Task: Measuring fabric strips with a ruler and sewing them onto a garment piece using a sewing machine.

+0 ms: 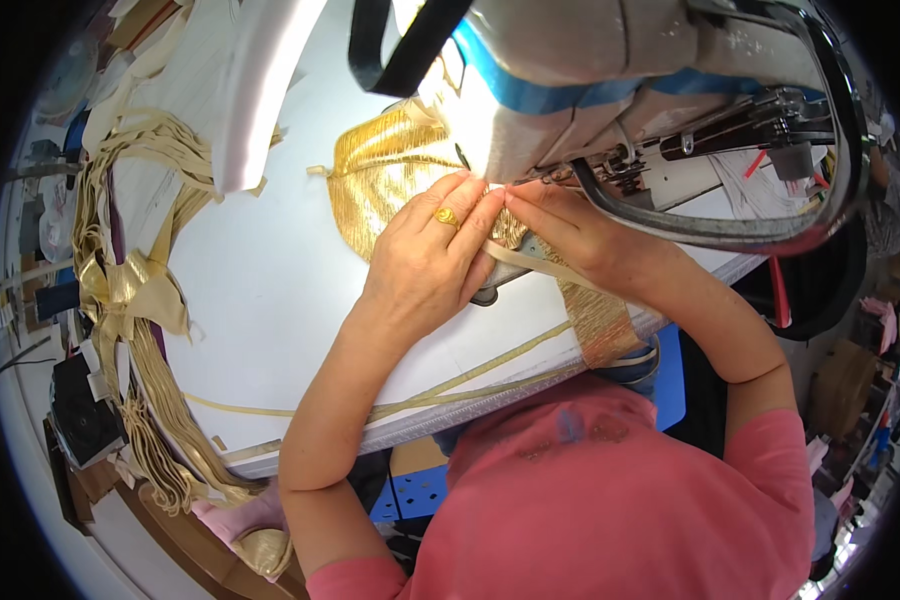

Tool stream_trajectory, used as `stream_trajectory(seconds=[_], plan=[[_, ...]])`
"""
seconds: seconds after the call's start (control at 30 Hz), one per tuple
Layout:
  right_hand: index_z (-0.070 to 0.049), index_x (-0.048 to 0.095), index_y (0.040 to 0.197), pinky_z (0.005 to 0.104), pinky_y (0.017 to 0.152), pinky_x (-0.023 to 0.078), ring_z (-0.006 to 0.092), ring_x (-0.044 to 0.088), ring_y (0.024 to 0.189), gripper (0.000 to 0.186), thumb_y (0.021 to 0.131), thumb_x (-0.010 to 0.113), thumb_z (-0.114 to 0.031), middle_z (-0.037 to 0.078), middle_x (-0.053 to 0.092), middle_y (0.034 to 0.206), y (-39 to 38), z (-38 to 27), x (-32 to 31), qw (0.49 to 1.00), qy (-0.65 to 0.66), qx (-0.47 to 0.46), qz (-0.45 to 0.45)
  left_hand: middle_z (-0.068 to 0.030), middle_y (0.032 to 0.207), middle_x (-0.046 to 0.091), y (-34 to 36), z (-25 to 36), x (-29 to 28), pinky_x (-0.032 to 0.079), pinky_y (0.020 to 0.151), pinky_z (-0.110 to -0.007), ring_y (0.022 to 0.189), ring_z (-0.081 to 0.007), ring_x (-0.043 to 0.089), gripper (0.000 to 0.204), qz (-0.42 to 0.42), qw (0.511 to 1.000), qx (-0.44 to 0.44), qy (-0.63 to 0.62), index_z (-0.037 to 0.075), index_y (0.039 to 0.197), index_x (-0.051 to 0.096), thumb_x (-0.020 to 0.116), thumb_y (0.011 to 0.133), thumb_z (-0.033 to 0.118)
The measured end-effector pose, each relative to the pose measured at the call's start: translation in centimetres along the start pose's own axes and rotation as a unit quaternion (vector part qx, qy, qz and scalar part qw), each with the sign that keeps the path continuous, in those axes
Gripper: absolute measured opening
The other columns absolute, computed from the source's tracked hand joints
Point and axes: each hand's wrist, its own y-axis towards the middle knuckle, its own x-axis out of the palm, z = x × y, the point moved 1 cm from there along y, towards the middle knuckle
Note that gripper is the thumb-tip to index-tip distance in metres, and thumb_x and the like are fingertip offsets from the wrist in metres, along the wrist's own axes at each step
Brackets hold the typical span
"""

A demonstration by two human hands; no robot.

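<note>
A shiny gold fabric piece [370, 185] with a seam across it lies under the head of a sewing machine [560, 60]. My left hand [430, 245], with a gold ring, is closed on its near edge, fingers pressed together. My right hand [585, 230] is closed at the same edge, its fingertips meeting the left ones close to the machine. A narrow cream strip [535, 263] runs from under my left hand to below my right wrist. The needle and the fingertips' exact grip are hidden by the machine and glare.
Bundled gold strips [170, 400] hang over the white table's [250, 330] left edge, near a gold bow [130, 295]. More gold fabric [600, 325] drapes over the front edge. A curved black bar [770, 235] arches above my right forearm. A white lamp arm [260, 90] stands upper left.
</note>
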Motion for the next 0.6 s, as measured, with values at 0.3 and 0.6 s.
stream_trajectory(seconds=[0.3,0.6], plan=[[0.003,0.056,0.13,0.035,0.102,0.045,0.0243,0.057,0.117,0.044,0.086,0.06,0.001,0.013,0.056,0.128,-0.2,0.6,0.3,0.998,-0.035,-0.007,0.046,-0.0155,0.119,0.062,0.0,-0.1,-0.1,0.051,0.095,-0.04,0.116,-0.0309,0.059,0.048,0.0,1.0,0.006,-0.008,-0.001,0.118,0.065,0.072,0.072,0.009],[-0.006,0.064,0.116,0.0396,0.1,0.043,0.0184,0.061,0.104,0.032,0.084,0.063,-0.006,0.002,0.064,0.109,-0.1,0.8,0.9,0.986,-0.091,-0.017,0.141,-0.015,0.118,0.062,-0.1,-0.2,0.0,0.052,0.094,-0.041,0.114,-0.0314,0.06,0.048,-0.002,1.0,-0.005,-0.015,0.0,0.117,0.066,0.073,0.071,0.008]])
